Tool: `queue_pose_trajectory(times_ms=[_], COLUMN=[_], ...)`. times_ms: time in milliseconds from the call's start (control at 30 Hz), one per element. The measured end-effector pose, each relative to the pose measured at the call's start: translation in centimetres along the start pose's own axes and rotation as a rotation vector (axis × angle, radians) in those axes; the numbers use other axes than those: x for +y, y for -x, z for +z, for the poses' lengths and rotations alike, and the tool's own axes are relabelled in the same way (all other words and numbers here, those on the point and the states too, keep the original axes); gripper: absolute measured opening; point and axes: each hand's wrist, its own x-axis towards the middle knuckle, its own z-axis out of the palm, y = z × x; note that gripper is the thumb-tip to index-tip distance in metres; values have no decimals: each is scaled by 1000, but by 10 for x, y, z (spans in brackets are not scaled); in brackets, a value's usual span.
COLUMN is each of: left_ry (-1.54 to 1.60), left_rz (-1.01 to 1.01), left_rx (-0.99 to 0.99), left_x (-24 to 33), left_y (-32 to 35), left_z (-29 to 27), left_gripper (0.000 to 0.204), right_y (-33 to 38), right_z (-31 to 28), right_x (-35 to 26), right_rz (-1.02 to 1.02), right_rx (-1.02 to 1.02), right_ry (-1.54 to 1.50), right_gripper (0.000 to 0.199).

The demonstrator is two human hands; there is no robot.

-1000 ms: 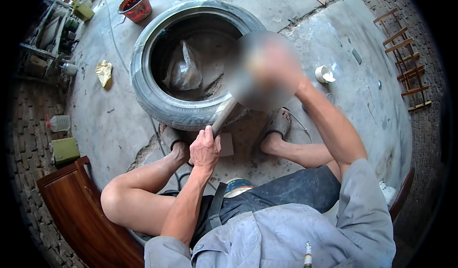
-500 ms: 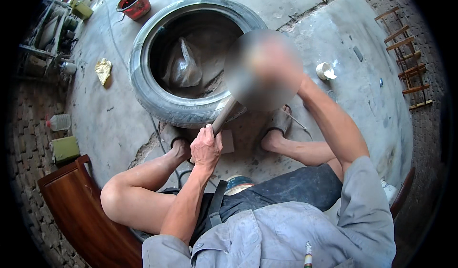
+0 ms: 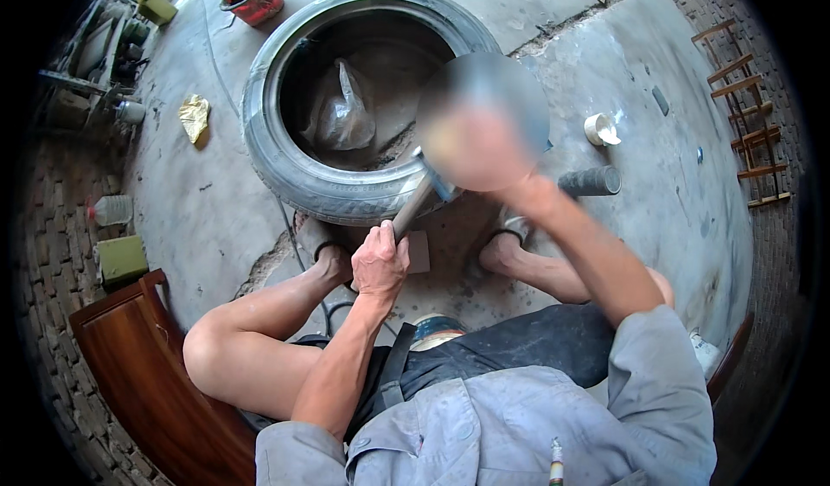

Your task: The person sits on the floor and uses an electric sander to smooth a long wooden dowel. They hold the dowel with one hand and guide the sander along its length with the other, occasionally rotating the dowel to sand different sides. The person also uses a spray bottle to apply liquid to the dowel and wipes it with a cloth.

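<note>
One worn black tyre (image 3: 275, 170), lying flat on a stained concrete floor (image 3: 203, 192), directly before the person's parted knees, near side between the two feet; one left hand (image 3: 380, 258), fingers closed round the lower end of a grey bar (image 3: 412, 204), which slants up and to the right across the tyre's near sidewall; one right hand (image 3: 487, 136), extended over the tyre's right side, covered by a blurred patch, its grip and anything held in it impossible to tell; one clear plastic bag (image 3: 347, 125), crumpled, within the ring of the tyre; one dark grey cylinder (image 3: 592, 182), just beside the right forearm; one white cup (image 3: 599, 130), tipped over, farther out on the right; one pale square piece (image 3: 418, 252), just beside the left hand, on the floor between the feet; one red bucket (image 3: 255, 0), dark-rimmed, beyond the tyre at upper left; one gold-coloured crumpled wrapper (image 3: 194, 118), left of the tyre; one clear plastic bottle (image 3: 112, 210), on its side, and one olive-green can (image 3: 122, 259), both at far left; one brown wooden panel (image 3: 164, 369), glossy, beside the left knee; one slatted wooden frame (image 3: 750, 131), at far right, near the brick paving.
</note>
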Motion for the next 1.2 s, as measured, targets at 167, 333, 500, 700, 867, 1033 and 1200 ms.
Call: queue_pose_trajectory(times_ms=[167,333,500,700,867,1033,1200], left_ry=[23,31,32,-12,-48,-40,-20], left_rz=[-4,-1,-14,41,-18,-3,-9], left_rx=[54,53,26,56,-13,6,42], left_x=[4,3,0,1,6,-4,-1], left_y=[-2,-1,5,-2,-1,9,6], left_z=[-3,2,-2,4,2,6,5], left_gripper=[35,35,36,40,41,41,42], right_y=[-12,-3,-4,3,1,-2,-18], right_z=[-12,-5,-37,-16,-18,-32,-23], right_x=[68,-33,-103,71,38,-99,-23], right_rz=[-42,231,305,141,233,344,300], right_rx=[136,31,-178,-139,-211,-112,-242], right_ry=[-174,-208,-207,-164,-94,-243,-124], right_gripper=[9,18,38,49,49,34,32])
